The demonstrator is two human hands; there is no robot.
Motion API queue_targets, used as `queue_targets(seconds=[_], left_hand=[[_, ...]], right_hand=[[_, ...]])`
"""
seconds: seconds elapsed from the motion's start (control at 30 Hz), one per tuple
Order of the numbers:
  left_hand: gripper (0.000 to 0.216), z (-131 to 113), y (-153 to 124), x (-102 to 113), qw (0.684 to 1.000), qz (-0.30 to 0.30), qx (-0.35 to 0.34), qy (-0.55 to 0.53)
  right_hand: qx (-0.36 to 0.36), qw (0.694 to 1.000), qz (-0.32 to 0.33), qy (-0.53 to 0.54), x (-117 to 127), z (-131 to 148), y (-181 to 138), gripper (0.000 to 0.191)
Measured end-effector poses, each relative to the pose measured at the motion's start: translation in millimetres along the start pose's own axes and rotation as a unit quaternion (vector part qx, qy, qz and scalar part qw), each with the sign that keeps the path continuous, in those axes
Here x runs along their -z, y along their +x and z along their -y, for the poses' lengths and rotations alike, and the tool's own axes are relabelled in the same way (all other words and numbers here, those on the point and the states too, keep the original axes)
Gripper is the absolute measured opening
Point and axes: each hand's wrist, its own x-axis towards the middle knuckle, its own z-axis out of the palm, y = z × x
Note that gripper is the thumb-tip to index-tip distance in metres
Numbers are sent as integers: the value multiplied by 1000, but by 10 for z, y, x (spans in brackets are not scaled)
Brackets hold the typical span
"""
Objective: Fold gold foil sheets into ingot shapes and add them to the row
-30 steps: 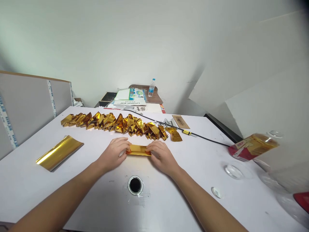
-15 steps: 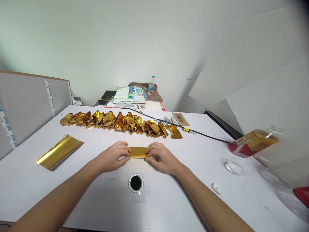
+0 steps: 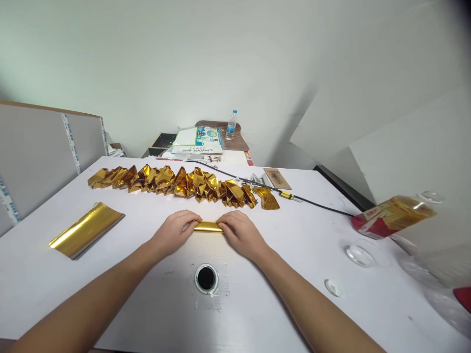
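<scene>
A narrow folded strip of gold foil paper (image 3: 208, 226) lies on the white table (image 3: 257, 304) in front of me. My left hand (image 3: 175, 232) pinches its left end and my right hand (image 3: 239, 232) pinches its right end, fingers curled down on it. Behind the strip runs a long row of several folded gold foil pieces (image 3: 176, 181). A stack of flat gold foil sheets (image 3: 86, 229) lies to the left.
A round cable hole (image 3: 206, 279) sits in the table near me. A black cable (image 3: 312, 206) crosses the back right. A clear bag of gold paper with a red label (image 3: 392, 215) and clear plastic lids (image 3: 356, 255) lie right. A water bottle (image 3: 230, 125) stands far back.
The gold strip has grown narrower between my hands as it was folded over. Both hands moved closer together on it.
</scene>
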Motion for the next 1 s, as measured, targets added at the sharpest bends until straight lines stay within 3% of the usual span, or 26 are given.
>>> queue_targets(seconds=[0.2,0.43,0.57,0.7,1.0], left_hand=[[26,-1,-12,6,997,3,-44,58],[24,-290,-149,-56,971,10,-146,188],[24,-365,-222,-204,967,2,-137,214],[24,-378,-243,-247,971,-1,-123,206],[25,-437,-273,-247,966,12,-119,228]], right_hand=[[32,995,63,-73,29,72,-25,26],[53,993,43,-92,-2,80,-76,21],[69,993,19,-91,4,94,-88,18],[134,986,-10,-96,6,139,-107,24],[152,983,18,-97,-36,213,-143,27]])
